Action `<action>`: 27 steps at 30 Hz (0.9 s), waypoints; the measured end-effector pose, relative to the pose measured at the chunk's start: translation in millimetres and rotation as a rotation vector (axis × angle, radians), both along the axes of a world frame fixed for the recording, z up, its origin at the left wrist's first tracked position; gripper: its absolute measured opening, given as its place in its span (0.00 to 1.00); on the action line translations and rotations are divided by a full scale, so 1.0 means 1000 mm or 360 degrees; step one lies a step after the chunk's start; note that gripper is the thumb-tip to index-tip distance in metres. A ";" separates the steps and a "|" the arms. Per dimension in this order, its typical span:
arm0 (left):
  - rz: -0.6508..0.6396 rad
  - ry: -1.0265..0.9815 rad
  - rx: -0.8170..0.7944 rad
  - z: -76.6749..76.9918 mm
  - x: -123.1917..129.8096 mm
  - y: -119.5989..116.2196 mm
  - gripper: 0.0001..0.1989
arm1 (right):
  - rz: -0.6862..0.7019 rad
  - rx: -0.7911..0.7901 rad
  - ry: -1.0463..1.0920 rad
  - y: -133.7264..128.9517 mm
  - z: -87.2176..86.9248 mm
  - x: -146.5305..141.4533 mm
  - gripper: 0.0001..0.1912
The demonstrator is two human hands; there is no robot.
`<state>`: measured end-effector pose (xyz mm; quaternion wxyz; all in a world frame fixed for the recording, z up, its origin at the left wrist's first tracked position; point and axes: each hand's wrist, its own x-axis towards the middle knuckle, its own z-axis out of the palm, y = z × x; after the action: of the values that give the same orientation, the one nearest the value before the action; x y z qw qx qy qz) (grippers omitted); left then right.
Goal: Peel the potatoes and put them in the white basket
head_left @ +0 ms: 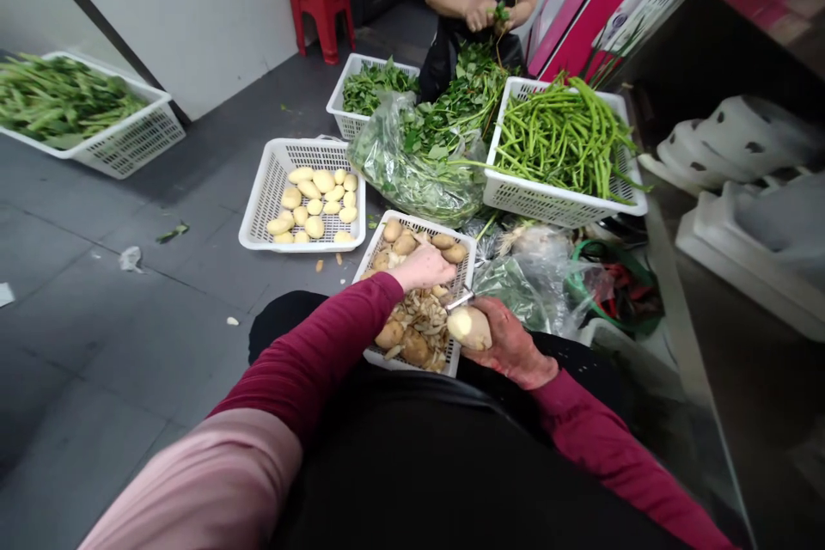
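Observation:
My right hand [509, 344] is wrapped around a partly peeled potato [469, 328], pale flesh showing at its near end. Against that potato is a metal peeler [461, 301]; I cannot tell which fingers grip it. My left hand [426, 266] reaches over a white basket [473, 251] in my lap, its fingers curled; what they hold, if anything, is hidden. Unpeeled potatoes [405, 243] lie in the far part of this basket, and brown peelings [422, 314] fill the near part with several potatoes among them.
Peeled potatoes [314, 208] lie in another white basket [251, 219] to the left. Beyond are green beans [560, 137], a plastic bag [400, 159] of leafy greens and a co-worker's hands [490, 15] holding stems. A red stool [319, 4] stands behind; white plastic racks [748, 146] are at right.

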<state>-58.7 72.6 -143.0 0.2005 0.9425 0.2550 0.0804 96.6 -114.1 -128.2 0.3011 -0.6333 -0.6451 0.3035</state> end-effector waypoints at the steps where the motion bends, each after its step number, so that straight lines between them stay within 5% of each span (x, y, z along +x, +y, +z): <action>1: 0.0068 0.0037 -0.0019 0.002 -0.001 -0.001 0.18 | -0.0048 -0.0007 0.0060 -0.003 0.000 0.000 0.37; 4: 0.0161 0.0030 -0.0063 0.008 -0.002 -0.004 0.20 | -0.0262 -0.0187 0.0403 -0.009 0.003 -0.003 0.40; 8: -0.0059 -0.0133 0.0008 0.012 0.000 -0.011 0.18 | -0.0329 -0.0441 0.1083 -0.013 0.004 -0.015 0.36; 11: 0.0111 -0.0107 0.0033 0.009 -0.002 -0.010 0.18 | -0.0394 -0.0413 0.1302 -0.015 0.000 -0.023 0.37; 13: 0.0262 -0.0123 0.0049 0.007 -0.004 -0.009 0.19 | -0.0445 -0.0394 0.1317 -0.015 -0.001 -0.025 0.39; 18: 0.0078 -0.0207 0.0090 0.007 -0.004 -0.011 0.18 | -0.0413 -0.0462 0.1403 -0.015 0.004 -0.024 0.35; 20: 0.0169 -0.0136 0.0059 0.007 -0.003 -0.009 0.18 | -0.0322 -0.0481 0.1424 -0.013 0.010 -0.021 0.38; 22: 0.0231 -0.0130 -0.0002 0.007 -0.004 -0.007 0.19 | -0.0220 -0.0530 0.1291 -0.010 0.018 -0.015 0.40; 27: -0.0034 -0.0155 -0.0146 0.005 -0.004 -0.006 0.17 | -0.0059 -0.0589 0.0827 -0.004 0.035 -0.002 0.39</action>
<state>-62.7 66.7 -138.5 0.2567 0.9299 0.2383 0.1124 94.8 -118.5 -92.9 0.3410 -0.5901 -0.4688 0.5619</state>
